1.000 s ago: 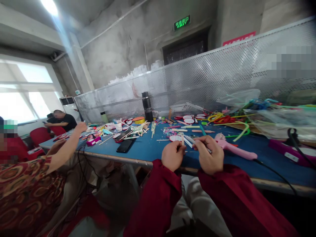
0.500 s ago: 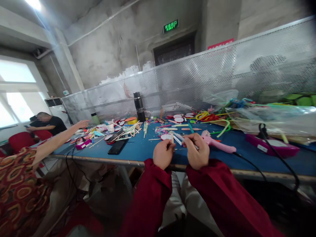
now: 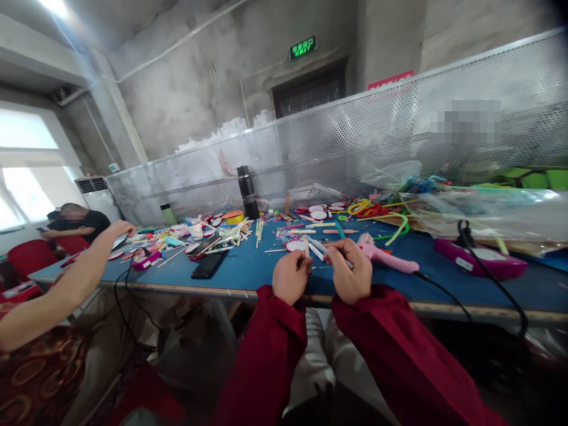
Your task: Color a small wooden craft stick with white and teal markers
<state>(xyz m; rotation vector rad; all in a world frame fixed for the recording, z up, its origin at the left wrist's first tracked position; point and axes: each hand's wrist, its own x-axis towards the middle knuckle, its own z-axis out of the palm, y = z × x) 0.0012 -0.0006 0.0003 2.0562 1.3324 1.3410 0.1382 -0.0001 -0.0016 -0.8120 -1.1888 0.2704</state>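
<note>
My left hand (image 3: 290, 277), at the table's front edge, is closed around a short flat wooden stick (image 3: 306, 246) that points up from the fingers. My right hand (image 3: 352, 272) pinches a slim pale pen (image 3: 316, 244), its front end beside the stick; whether they touch I cannot tell. Just behind lies a white round disc (image 3: 295, 245) with a pinkish rim, partly covered by my left hand. A teal marker (image 3: 339, 229) rests beyond my right fingers. To the right of that hand is a pink glue gun (image 3: 390, 258) with a black cord.
Left of my hands lie a black phone (image 3: 207, 265) and a heap of pale sticks (image 3: 235, 235). A black thermos (image 3: 247, 192) stands at the back. Purple boxes (image 3: 481, 258) and plastic bags (image 3: 497, 219) occupy the right. A co-worker's arm (image 3: 84, 269) reaches over the left side.
The co-worker's arm at the left has come down and to the left, its hand now lower over the table. My hands hold nearly the same pose; the view has shifted slightly.
</note>
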